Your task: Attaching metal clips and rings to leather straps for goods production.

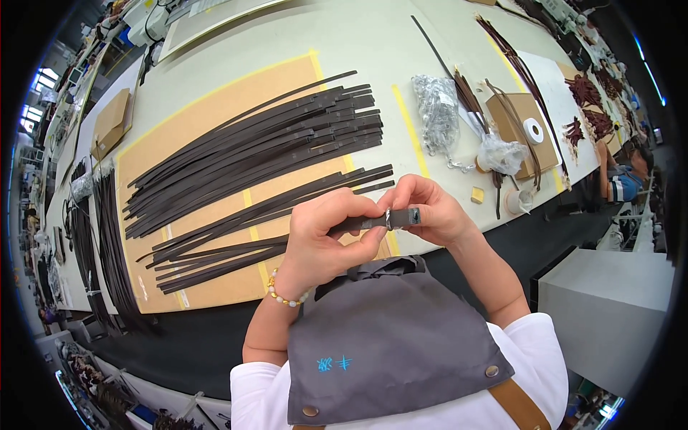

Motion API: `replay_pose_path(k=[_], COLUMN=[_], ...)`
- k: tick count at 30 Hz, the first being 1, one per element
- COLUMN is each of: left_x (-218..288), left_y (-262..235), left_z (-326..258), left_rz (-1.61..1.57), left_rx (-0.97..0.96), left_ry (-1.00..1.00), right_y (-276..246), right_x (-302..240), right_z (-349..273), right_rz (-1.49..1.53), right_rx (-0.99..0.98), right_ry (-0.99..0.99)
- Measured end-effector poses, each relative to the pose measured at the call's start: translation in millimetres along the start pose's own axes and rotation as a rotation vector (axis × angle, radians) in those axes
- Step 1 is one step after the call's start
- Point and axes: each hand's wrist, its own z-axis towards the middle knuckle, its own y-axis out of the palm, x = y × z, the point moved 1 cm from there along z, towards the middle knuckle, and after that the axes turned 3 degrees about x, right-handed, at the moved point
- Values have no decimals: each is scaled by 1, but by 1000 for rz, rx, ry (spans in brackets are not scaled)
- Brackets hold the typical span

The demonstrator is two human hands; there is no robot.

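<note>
My left hand point(322, 233), with a beaded bracelet at the wrist, pinches a dark brown strap point(370, 222) between thumb and fingers. Close by, my right hand point(433, 211) grips the same strap near its end. A small silvery metal ring point(389, 219) sits around the strap between my two hands. The strap's short end sticks out past the ring toward my right thumb; the rest is partly hidden behind my left hand. Just beyond my hands, a lower group of dark straps point(229, 233) lies on tan board, with a thicker pile of straps point(265, 143) behind it.
At the right stand a clear bag of metal rings point(436, 115), a crumpled plastic bag point(502, 154), a white tape roll point(533, 130) on cardboard, a small yellow block point(477, 194) and a white cup point(516, 201). More straps point(115, 244) hang over the left table edge. A white cabinet point(602, 308) stands right.
</note>
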Motion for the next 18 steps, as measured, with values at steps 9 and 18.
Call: replay_pose_path(k=[9, 18], left_x=[15, 10], left_y=[6, 19], left_z=[-15, -22], left_rz=[243, 453], left_rx=[-13, -84], left_ry=[122, 219], right_y=[21, 58], right_x=[-23, -34], right_z=[-13, -15], right_rz=[-187, -924], right_rx=[54, 224], right_ry=[308, 311])
